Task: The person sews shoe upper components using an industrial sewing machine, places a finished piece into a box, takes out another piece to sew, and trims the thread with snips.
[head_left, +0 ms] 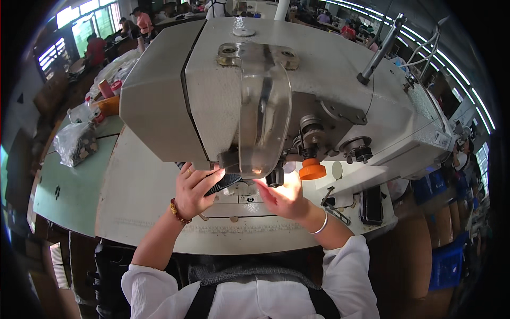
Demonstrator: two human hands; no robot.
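Below the head of a large grey-white sewing machine (218,101), my left hand (195,187) is closed on a dark blue fabric piece (227,182) that looks like denim. Its index finger reaches toward the needle area. From the other side my right hand (284,198) comes in, fingers drawn together and pointing left, brightly lit by the machine's lamp. What its fingertips hold, if anything, is hidden by the clear plastic guard (265,117) and the black part below it. An orange knob (312,169) sits above my right hand. The needle itself is hidden.
The pale machine table (138,212) carries a printed ruler near its front edge. A black phone-like object (371,206) lies to the right, beside a metal lever (334,208). On the green side table (74,186) rests a plastic-wrapped bundle (77,143). Blue crates (447,263) stand at right.
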